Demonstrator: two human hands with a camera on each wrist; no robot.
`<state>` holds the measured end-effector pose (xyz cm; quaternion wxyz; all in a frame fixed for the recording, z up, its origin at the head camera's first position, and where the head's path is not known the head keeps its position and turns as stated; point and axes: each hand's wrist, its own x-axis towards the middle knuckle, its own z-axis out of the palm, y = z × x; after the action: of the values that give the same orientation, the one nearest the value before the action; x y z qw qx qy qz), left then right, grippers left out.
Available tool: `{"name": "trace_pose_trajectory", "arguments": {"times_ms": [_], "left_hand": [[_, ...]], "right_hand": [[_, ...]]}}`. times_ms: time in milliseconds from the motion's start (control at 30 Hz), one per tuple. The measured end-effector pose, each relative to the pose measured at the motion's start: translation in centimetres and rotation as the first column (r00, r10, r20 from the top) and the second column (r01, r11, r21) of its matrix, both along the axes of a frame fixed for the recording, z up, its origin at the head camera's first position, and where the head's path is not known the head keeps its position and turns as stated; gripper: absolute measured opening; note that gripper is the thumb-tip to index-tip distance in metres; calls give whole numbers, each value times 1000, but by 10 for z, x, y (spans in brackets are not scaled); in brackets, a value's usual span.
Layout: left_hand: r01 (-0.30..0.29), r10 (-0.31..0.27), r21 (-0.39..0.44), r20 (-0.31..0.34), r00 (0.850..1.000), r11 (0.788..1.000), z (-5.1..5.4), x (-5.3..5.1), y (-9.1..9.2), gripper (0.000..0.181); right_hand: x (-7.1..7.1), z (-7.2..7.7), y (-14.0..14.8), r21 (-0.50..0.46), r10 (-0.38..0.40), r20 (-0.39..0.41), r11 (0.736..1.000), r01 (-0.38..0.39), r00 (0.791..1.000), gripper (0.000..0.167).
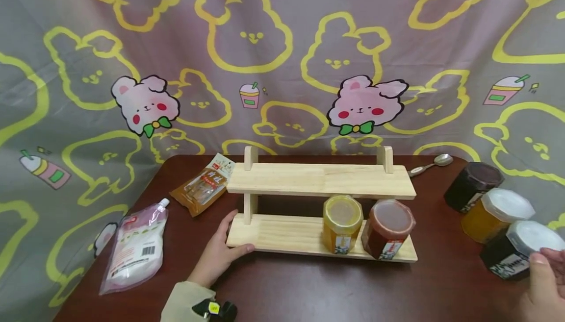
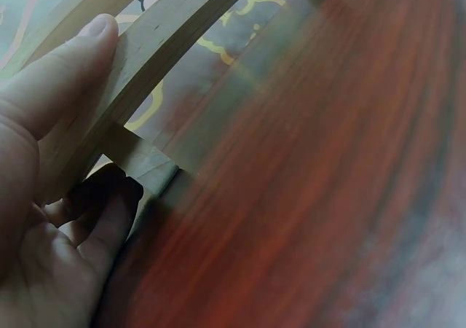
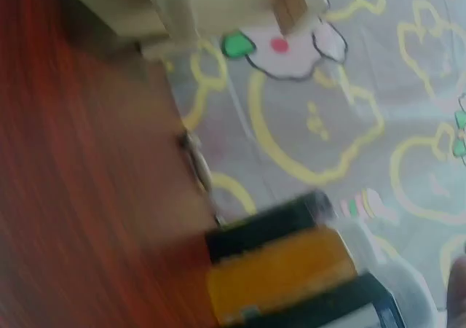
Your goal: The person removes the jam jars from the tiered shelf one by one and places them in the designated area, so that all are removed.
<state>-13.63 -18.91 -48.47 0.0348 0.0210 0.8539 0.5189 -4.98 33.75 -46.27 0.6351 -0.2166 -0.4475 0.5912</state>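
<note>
Wooden rack (image 1: 326, 179) on the tabletop (image 1: 309, 292), partly loaded. The left hand (image 1: 219, 254) grasps the rack's left end, its thumb over the near edge of the lower board (image 1: 282, 236). On the right part of that board stand 2 upright jars: a yellow jar (image 1: 343, 226) and, to its right, a red jar (image 1: 388, 231). The upper board bears no jar.

At the right of the tabletop, apart from the rack, 3 more jars stand close together, from far to near: a far dark jar (image 1: 468, 189), an amber jar (image 1: 490, 216) and a near dark jar (image 1: 507, 256). The right hand (image 1: 545, 283) is at the pale lid of the near dark jar; from where I stand, I cannot tell whether it grasps the lid.

I judge the work partway: 2 of the 5 visible jars are on the rack, 3 are off it.

Contents: all 5 jars are lidded. The yellow and amber fillings look golden, the red deep; the dark fillings I cannot identify. At left, a capped pouch (image 1: 137, 246) holds something white; farther back, a brown packet (image 1: 203, 187) shows brownish pieces through its window.
</note>
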Motion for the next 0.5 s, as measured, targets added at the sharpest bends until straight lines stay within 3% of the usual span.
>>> {"name": "trace_pose_trajectory", "arguments": {"times_ms": [67,100,133,200,233,267,300,367,400,500], "left_hand": [[5,-5,10,-6,1000,1000,0,1,0,106],[5,-5,16,-9,1000,1000,0,1,-1,106],[5,-5,22,-10,1000,1000,0,1,-1,106],[5,-5,36,-10,1000,999,0,1,-1,105],[5,-5,42,-9,1000,999,0,1,-1,105],[6,-6,40,-10,1000,999,1,1,-1,104],[3,-2,40,-5,1000,999,2,1,-1,104],[8,-8,46,3,1000,999,3,1,0,103],[11,-11,47,6,1000,999,4,1,0,103],[11,-12,50,16,1000,999,5,1,1,103]], "right_hand": [[3,8,-14,18,84,-51,996,-83,995,23],[5,12,-22,15,153,-120,988,-153,981,25],[8,17,-30,24,183,-68,983,-181,981,27],[10,20,-42,37,291,-55,957,-289,955,27],[12,22,-49,39,325,27,945,-326,945,27],[14,23,-54,18,383,55,923,-384,922,29],[15,24,-59,21,419,145,904,-426,896,31],[16,23,-68,16,474,316,863,-505,822,37],[16,22,-72,23,468,441,848,-530,766,40],[15,18,-83,55,425,684,781,-622,593,51]]}}
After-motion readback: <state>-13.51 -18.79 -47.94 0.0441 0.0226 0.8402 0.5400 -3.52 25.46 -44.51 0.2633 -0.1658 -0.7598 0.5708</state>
